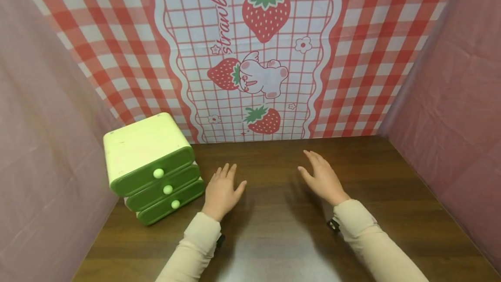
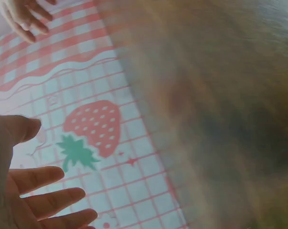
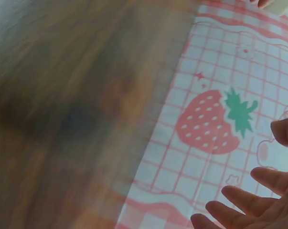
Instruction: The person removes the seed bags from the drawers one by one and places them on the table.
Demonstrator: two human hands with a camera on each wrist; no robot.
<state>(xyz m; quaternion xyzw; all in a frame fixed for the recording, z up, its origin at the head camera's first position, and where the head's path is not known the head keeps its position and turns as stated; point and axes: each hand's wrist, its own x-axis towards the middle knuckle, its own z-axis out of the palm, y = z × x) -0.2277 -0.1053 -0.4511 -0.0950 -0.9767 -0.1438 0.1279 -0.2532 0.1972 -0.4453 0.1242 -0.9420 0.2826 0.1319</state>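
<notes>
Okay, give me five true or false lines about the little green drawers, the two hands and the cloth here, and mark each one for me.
1. The drawer unit has three round knobs on its front. True.

2. The left hand is gripping one of the knobs. False: it holds nothing, and its fingers are extended.

3. The right hand is empty. True.

4. The right hand is closer to the drawer unit than the left hand is. False: the left hand is closer.

5. The cloth behind the table is printed with strawberries. True.
</notes>
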